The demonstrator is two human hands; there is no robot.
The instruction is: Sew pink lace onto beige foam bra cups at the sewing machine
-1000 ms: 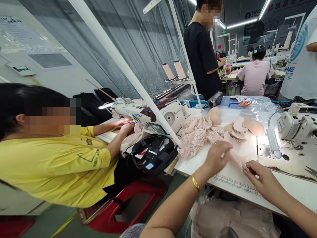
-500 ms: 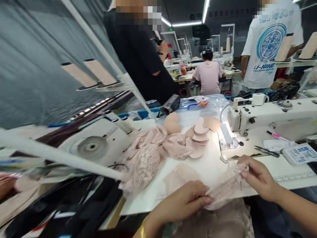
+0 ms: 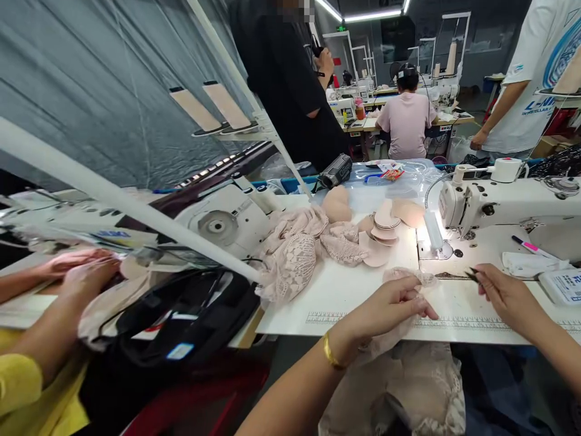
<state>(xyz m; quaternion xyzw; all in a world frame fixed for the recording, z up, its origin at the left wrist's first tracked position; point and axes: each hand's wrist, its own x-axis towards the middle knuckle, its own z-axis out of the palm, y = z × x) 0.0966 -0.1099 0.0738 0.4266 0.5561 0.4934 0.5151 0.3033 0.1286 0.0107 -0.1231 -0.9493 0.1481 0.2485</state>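
My left hand (image 3: pixel 399 306), with a gold bracelet on its wrist, is closed on a pale pink lace piece (image 3: pixel 408 276). The lace shows beyond and below the curled fingers, and more of the fabric (image 3: pixel 394 387) hangs over the table's front edge onto my lap. My right hand (image 3: pixel 508 297) grips dark thread snips (image 3: pixel 472 274), their tips pointing left, just in front of the sewing machine's needle area. Most of the snips is hidden by the fingers. The white sewing machine (image 3: pixel 512 203) has its lamp lit.
Lace fabric (image 3: pixel 290 263) and stacked beige cup pads (image 3: pixel 385 227) lie left of the needle. A white box (image 3: pixel 563 284), a pen (image 3: pixel 529 245) and a folded cloth (image 3: pixel 535 264) lie at right. A thread-stand pole (image 3: pixel 131 203) crosses the left side; a co-worker's hands (image 3: pixel 88 269) are beyond it.
My right hand has let go of the lace and picked up the snips from the machine bed. My left hand has moved right and up with the lace. The view has shifted left.
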